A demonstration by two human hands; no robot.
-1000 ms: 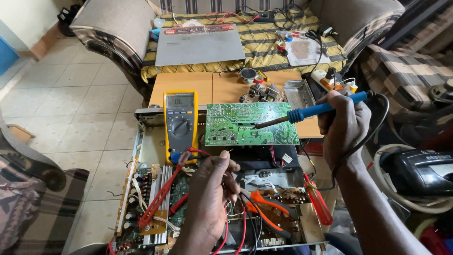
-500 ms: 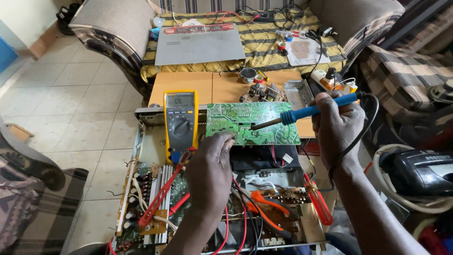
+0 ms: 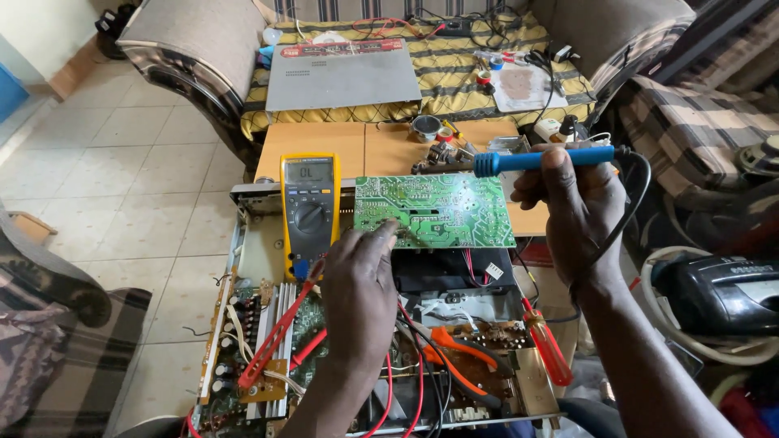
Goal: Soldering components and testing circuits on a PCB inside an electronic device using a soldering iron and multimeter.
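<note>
The green circuit board [image 3: 434, 211] lies solder side up, propped across the back edge of an opened amplifier chassis [image 3: 519, 389], its face covered in pale traces and tiny silvery joints. The left hand [image 3: 361, 280] rests on its near left edge, fingers curled loosely, fingertips touching the board and clamped on nothing. The right hand [image 3: 580, 207] is closed around the blue handle of a soldering iron [image 3: 527, 160], held level above the board's far right corner, its dark metal tip pointing left; a black cord loops from the handle round the wrist.

Just left of the board stands a yellow multimeter [image 3: 310, 207] with a grey dial, leaning upright against the chassis. Inside the chassis are ribbed aluminium heat sinks, tangled red and black wires, a red probe [image 3: 280, 332] lying slantwise, orange-handled pliers [image 3: 458, 345] and a red screwdriver [image 3: 548, 345] along the right wall.

Behind it a low wooden bench [image 3: 324, 142] carries small parts and a solder reel. Farther back, a grey metal cover [image 3: 341, 77] lies on a sofa draped in yellow striped cloth.
</note>
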